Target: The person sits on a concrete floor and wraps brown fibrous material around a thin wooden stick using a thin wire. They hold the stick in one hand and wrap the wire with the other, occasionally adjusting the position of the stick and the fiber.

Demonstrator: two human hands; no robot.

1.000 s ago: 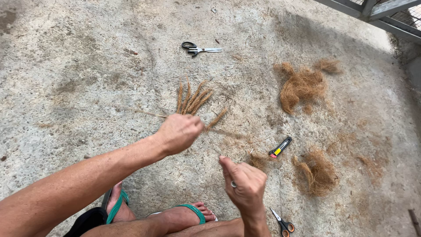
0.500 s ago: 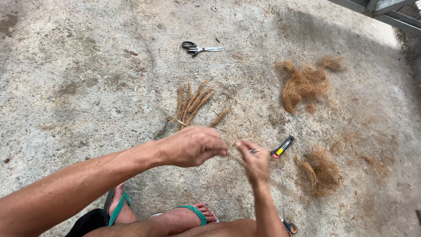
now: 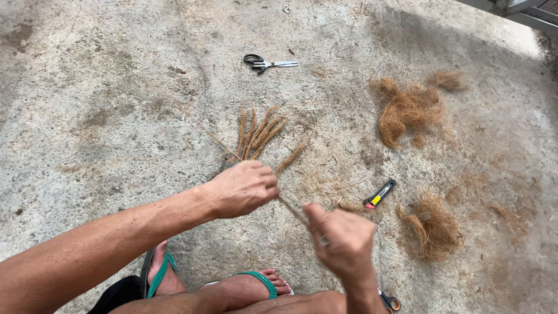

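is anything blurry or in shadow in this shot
Head view: the right hand is slightly motion-blurred, while the left hand and the black-handled scissors look sharp; soft daylight, with a brighter patch on the grey concrete floor at top right.

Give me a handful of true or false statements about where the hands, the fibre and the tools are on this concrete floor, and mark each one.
1. The left hand grips the twisted fibre strand. True.
2. The black-handled scissors lie beside the feet. False: they lie far ahead on the concrete floor.
3. The utility knife lies between two loose fibre piles. True.
4. The right hand holds the utility knife. False: the knife lies on the floor.
5. The finished fibre twists lie fanned out beyond the left hand. True.
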